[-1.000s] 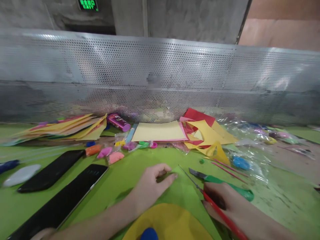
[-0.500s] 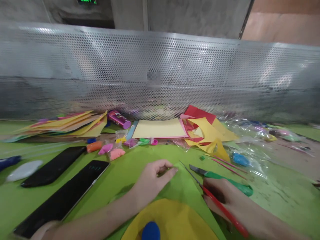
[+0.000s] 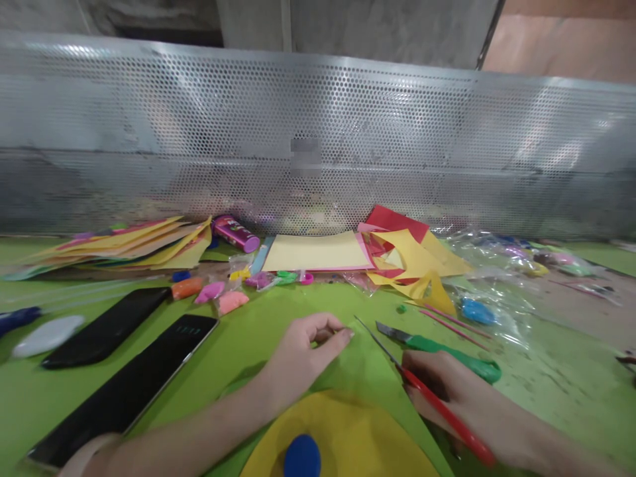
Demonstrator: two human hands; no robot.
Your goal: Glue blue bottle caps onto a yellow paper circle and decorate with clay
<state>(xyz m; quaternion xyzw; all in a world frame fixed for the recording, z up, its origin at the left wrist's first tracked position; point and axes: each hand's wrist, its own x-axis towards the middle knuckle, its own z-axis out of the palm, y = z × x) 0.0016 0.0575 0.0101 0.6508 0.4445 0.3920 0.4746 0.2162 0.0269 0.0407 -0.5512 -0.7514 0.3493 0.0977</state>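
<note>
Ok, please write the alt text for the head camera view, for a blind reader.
Over a green surface, the right hand holds a red-handled tool with a thin metal blade; the left hand curls its fingers near the tip. Around lie a rounded yellow piece with a blue oval, a green-handled knife, a phone and cream paper.

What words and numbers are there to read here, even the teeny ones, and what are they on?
Black phone with the lit screen: a short row of pale green digits, like a clock, too blurred to quote for sure.
Purple tube: pale lettering on its side, too small and blurred to read.
I can't read any other words, brands, numbers or signs.
</note>
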